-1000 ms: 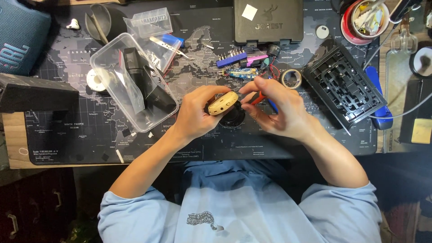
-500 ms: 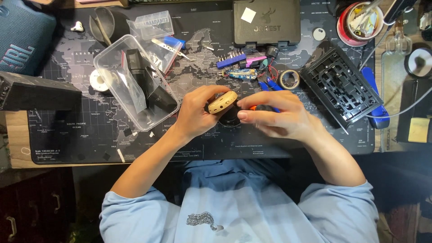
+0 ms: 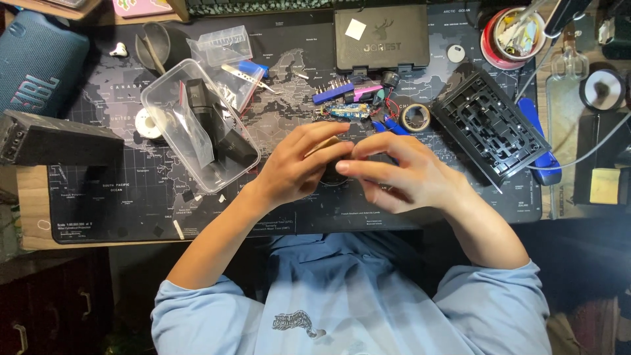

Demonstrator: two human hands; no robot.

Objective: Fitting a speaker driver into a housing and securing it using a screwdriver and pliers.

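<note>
Since a second ago, our right hand (image 3: 411, 177) is sliding leftward over the small round part (image 3: 327, 146), so where its tan face was showing openly then, only a tan sliver is peeking out now. Our left hand (image 3: 296, 167) is cupping the part from the left, fingers curled and clamped on it just above the map-printed desk mat (image 3: 131, 197) covering the surface. Our right fingers are lying together, pressing toward the part; whether they are pinching it we cannot tell. We are judging the part light, rigid and somewhat delicate, best taken by its rim rather than its face. Nearby are lying a clear plastic container (image 3: 197, 125), a small blue circuit board (image 3: 345, 110), a tape roll (image 3: 415, 118) and a black grid frame (image 3: 490, 125).
</note>
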